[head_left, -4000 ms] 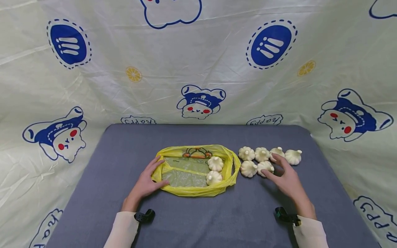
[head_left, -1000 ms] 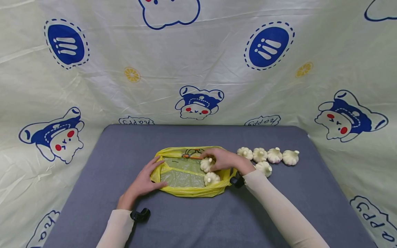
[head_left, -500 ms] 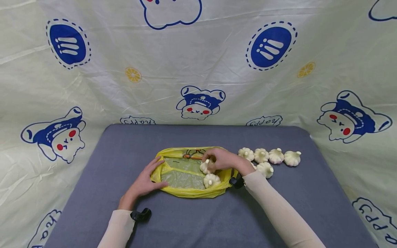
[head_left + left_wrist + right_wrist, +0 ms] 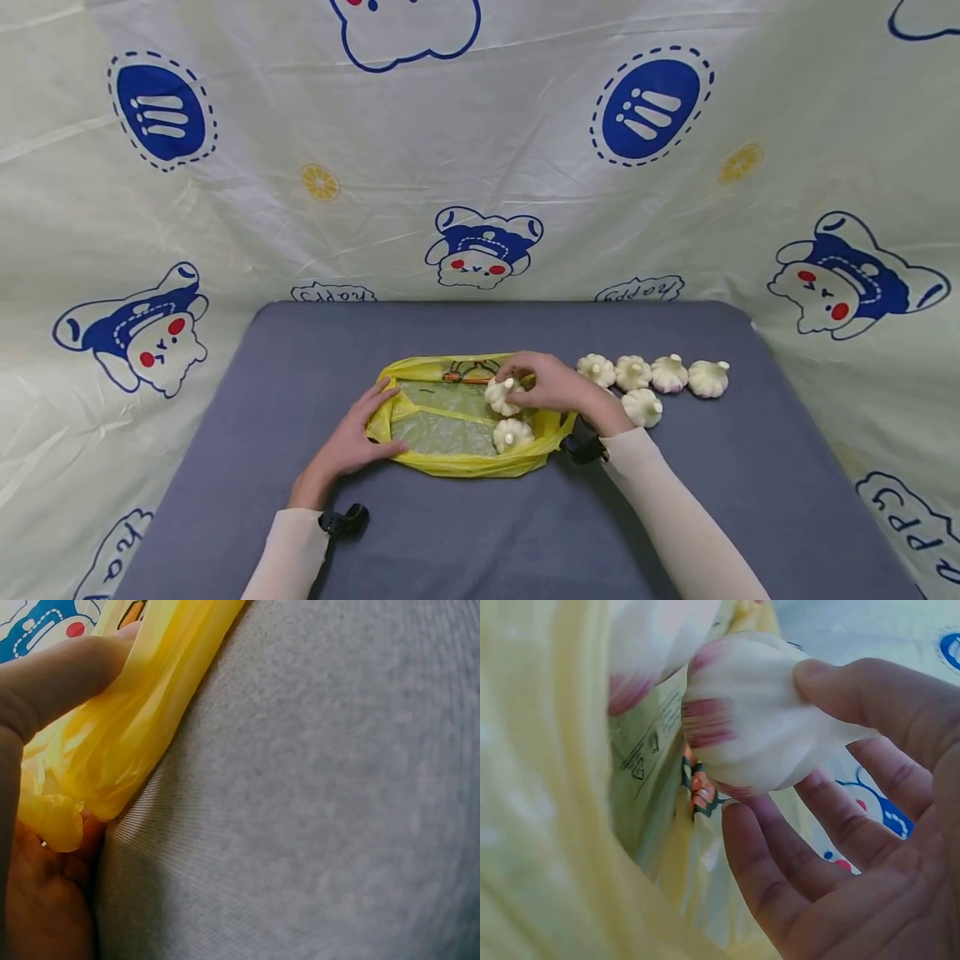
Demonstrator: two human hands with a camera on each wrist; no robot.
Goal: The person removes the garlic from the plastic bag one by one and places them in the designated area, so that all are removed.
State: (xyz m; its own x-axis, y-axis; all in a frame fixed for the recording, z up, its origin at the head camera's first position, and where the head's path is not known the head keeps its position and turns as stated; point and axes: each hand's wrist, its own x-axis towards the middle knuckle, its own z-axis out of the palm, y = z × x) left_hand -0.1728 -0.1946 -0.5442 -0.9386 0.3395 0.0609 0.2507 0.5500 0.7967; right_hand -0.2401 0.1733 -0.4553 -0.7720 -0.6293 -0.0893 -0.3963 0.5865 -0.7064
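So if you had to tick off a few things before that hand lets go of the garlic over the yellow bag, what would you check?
1. Right hand grips a garlic bulb: ok.
2. Bulb is over the yellow bag's opening: ok.
3. Left hand holds the bag's left edge: ok.
4. Room inside beside the bulb in the bag: ok, clear plastic shows to its left.
5. Whether another bulb hides under the right hand: cannot tell.
6. Five loose bulbs sit steady on the grey table: ok.
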